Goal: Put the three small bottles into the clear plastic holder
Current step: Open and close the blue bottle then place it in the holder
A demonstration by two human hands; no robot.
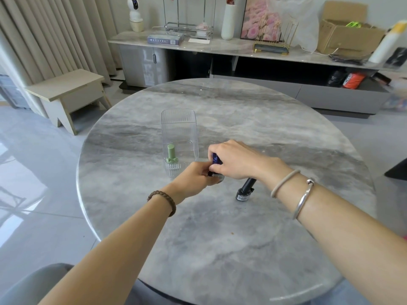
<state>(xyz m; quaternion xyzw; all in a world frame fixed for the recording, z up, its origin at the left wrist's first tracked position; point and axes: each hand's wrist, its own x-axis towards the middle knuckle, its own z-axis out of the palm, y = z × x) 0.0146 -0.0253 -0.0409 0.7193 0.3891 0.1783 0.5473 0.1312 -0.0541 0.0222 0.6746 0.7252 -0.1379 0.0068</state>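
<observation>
I am gripping the blue bottle (pixel 215 160) just above the tabletop (pixel 220 238), right hand (pixel 237 160) fingers closed on its cap, left hand (pixel 197 177) fingers pinching its glass base; judging it light, rigid, smooth, breakable, near the clear plastic holder (pixel 179 137).

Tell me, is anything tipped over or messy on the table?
Nothing is spilled. The green bottle stands upright in the clear holder, the black bottle stands on the table, and both hands grip the blue bottle.
</observation>
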